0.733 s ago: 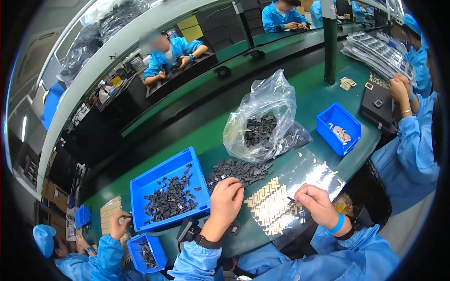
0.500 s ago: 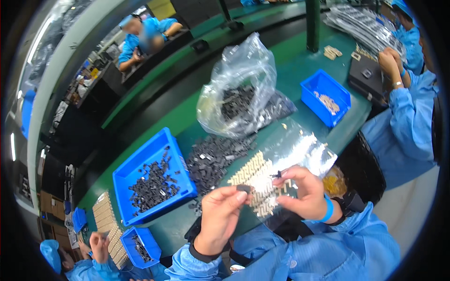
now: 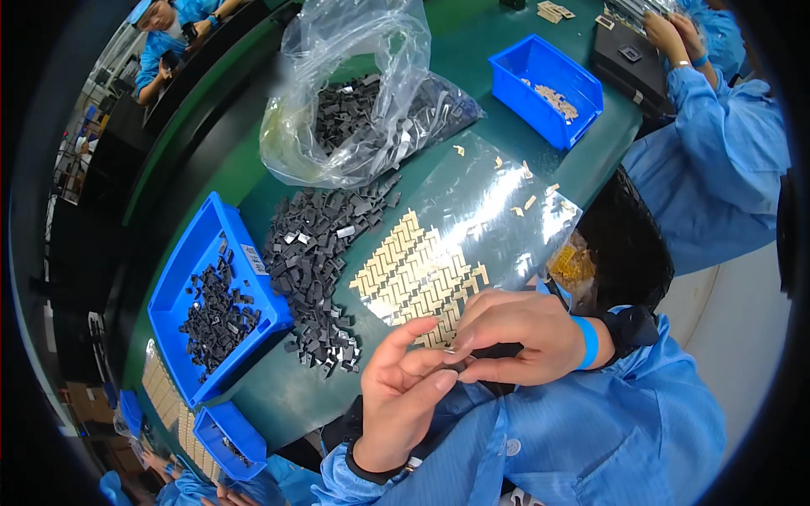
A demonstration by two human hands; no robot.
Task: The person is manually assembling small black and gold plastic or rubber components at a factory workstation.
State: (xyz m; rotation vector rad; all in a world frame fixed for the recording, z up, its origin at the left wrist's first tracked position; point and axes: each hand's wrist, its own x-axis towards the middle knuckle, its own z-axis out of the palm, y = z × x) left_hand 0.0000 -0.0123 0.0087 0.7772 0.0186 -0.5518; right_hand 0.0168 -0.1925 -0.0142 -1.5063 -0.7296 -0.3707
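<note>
**Small dark part (image 3: 460, 366) pinched where both hands meet: steady it, keep it in sight**

At the left of the desk (image 3: 291, 409), the large blue tray (image 3: 268, 299) holds loose black pieces, with a smaller blue bin (image 3: 251, 432) at its near corner. Just right of the tray spreads a heap of black pieces (image 3: 316, 253), reaching up toward the clear plastic bag (image 3: 363, 34). The heap lies close enough that a dropped part could be lost in it, so working away from it, over the lap side, seems sound.

The left hand (image 3: 396, 409) has its grip narrowed on the small dark part, thumb below and fingertips above. This hand would best act as the steady support, wrist quiet, pressing no harder than needed.

Beyond the hands, pale pieces (image 3: 405, 261) lie in slanting rows on a clear sheet (image 3: 472, 185); sleeves and knuckles should stay lifted off those rows.

The right hand (image 3: 536, 337) also has a narrow grip, thumb and index finger closed at the same part. Whether it holds a second piece is hidden. Small, straight fingertip pressure should serve better than twisting. Tipping the part outward would help, since the fingers cover most of it.
</note>
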